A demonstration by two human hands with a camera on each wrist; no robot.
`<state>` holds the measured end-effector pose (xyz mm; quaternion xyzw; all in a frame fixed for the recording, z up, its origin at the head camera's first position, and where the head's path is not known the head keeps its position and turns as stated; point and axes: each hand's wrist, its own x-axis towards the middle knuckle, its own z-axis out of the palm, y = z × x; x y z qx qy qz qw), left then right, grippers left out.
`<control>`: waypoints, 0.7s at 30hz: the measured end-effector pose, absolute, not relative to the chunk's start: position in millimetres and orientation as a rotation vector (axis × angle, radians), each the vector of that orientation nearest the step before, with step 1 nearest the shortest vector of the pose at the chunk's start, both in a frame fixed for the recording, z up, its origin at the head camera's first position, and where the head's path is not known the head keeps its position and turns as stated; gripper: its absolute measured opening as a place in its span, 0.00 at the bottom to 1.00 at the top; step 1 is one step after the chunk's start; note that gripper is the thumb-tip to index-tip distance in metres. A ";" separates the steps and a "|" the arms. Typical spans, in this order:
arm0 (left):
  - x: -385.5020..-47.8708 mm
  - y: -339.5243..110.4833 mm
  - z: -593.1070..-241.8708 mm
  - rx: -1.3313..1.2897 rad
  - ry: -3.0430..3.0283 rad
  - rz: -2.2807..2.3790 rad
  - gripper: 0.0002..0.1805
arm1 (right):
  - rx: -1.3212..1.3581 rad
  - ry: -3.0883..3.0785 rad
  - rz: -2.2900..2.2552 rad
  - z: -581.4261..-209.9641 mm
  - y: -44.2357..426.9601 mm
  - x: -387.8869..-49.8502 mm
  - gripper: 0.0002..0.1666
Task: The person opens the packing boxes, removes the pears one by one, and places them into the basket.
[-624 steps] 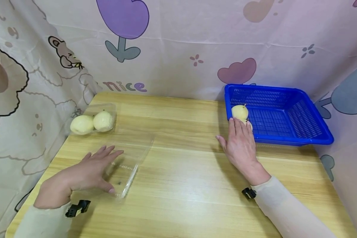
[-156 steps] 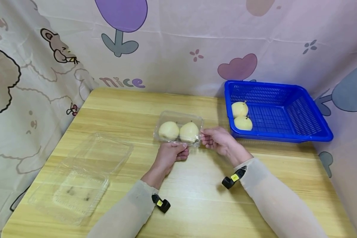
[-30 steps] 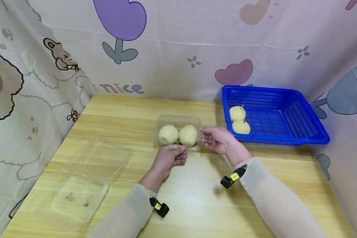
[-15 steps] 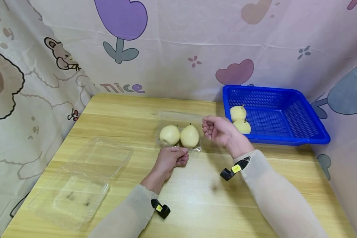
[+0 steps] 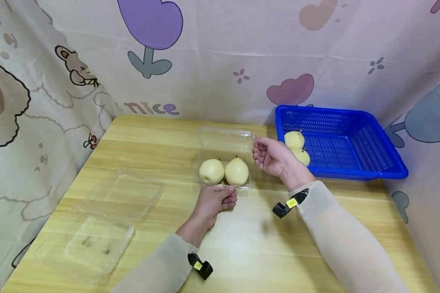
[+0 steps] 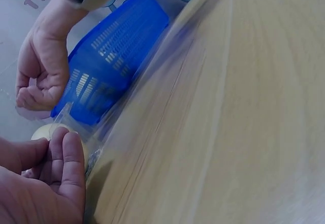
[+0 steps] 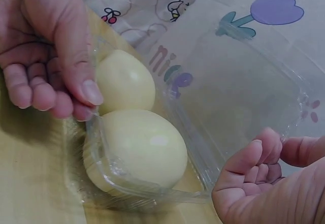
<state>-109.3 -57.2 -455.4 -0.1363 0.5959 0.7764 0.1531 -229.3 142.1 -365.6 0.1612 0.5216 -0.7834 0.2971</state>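
A clear plastic clamshell box (image 5: 201, 156) stands mid-table with its lid (image 5: 225, 140) raised at the back. Two pale yellow pears (image 5: 211, 171) sit side by side in its base. My left hand (image 5: 214, 203) pinches the front rim of the base between thumb and curled fingers. At the lid's right corner, my right hand (image 5: 273, 158) pinches the edge with fingers curled. The right wrist view shows the lid (image 7: 238, 92) tilted up from the base, the pears (image 7: 142, 148) uncovered, and both hands on the plastic.
A blue plastic basket (image 5: 342, 175) at the back right holds two more pears (image 5: 294, 139) at its left end. Another clear clamshell box (image 5: 99, 240) lies open on the left of the wooden table (image 5: 242, 252). A printed curtain (image 5: 212, 61) hangs behind.
Over the last second my right hand has raised the lid up and back, uncovering the pears. Earlier, this box of pears stood at the back left; the other box has since shifted left.
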 end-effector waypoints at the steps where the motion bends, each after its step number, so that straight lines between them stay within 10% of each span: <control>1: -108.0 -56.4 -455.4 -0.392 1.707 2.226 0.17 | 0.433 1.389 -2.081 -365.5 141.6 -230.3 0.28; 21: -102.5 -53.1 -456.8 -0.394 1.689 2.238 0.17 | 0.507 1.401 -2.098 -366.3 140.3 -246.6 0.28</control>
